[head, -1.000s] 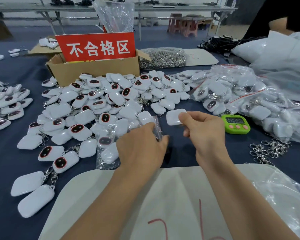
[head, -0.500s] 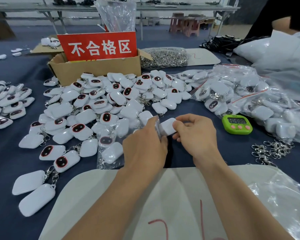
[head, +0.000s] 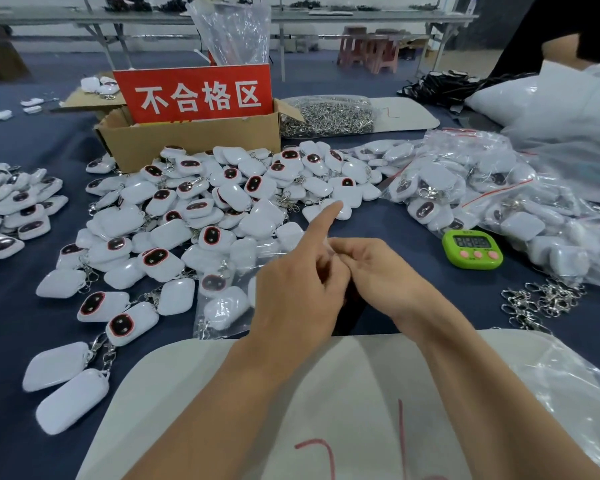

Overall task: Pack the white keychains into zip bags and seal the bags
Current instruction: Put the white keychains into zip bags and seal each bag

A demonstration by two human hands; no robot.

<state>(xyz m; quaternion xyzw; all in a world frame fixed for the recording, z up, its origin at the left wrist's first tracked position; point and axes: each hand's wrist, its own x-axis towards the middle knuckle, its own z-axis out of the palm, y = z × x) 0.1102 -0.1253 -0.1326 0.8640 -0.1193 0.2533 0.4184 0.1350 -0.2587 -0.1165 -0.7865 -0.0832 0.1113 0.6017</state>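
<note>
left hand [head: 293, 292] meets right hand [head: 378, 271] — anything held is hidden

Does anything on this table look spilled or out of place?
Yes: loose metal clasps lie scattered on the cloth right of the green timer, outside any bag, unlike the bagged clasps beside the cardboard box.

Blue table [head: 395, 230] under loose keychains [head: 201, 209]

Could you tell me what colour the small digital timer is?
The timer is green with pink buttons, head view.
</note>
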